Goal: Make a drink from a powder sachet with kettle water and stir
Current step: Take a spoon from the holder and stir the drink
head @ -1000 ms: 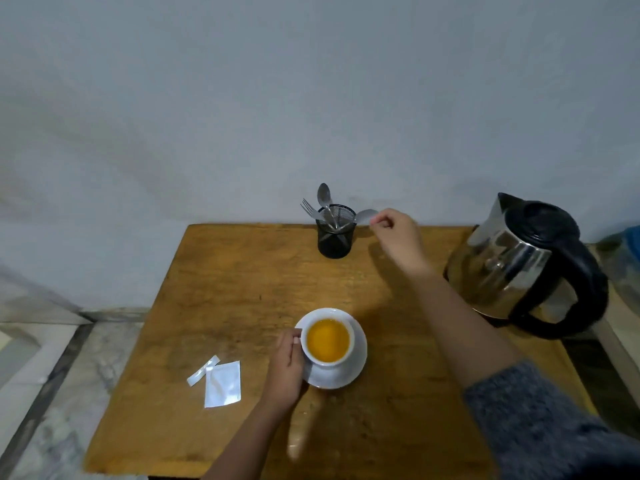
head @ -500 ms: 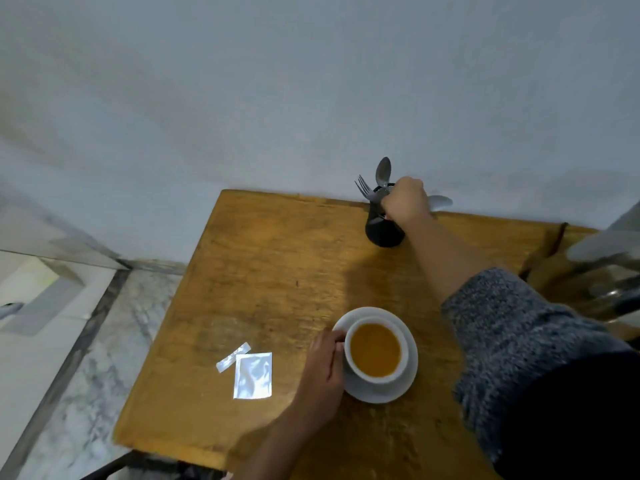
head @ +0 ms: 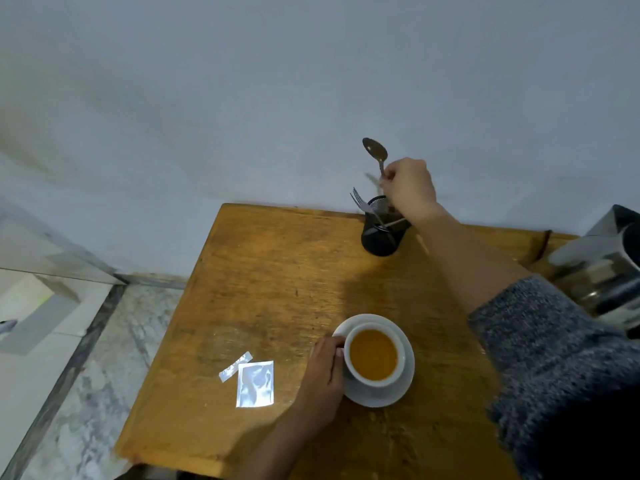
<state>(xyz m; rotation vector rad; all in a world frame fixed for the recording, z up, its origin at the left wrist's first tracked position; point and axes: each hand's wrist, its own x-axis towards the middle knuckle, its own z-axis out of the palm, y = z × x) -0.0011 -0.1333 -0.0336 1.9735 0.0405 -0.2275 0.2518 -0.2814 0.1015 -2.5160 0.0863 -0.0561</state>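
Observation:
A white cup point(head: 374, 384) full of orange drink stands on a white saucer point(head: 403, 386) near the table's front. My left hand point(head: 323, 377) rests against the cup's left side and the saucer rim. My right hand point(head: 410, 188) is shut on a metal spoon point(head: 375, 152), bowl upward, lifted above the black mesh cutlery holder point(head: 379, 239) at the table's back edge. A fork point(head: 360, 202) still stands in the holder. The torn silver sachet point(head: 255, 384) and its torn-off strip point(head: 235, 366) lie flat, left of the cup.
The steel kettle point(head: 602, 271) with black handle stands at the right edge, partly cut off. The wooden table point(head: 277, 289) butts against a pale wall. Marble floor lies beyond the table's left edge.
My right hand closed on a spoon in the holder and lifted it up out of the holder. The left hand stayed at the cup. The camera view shifted left.

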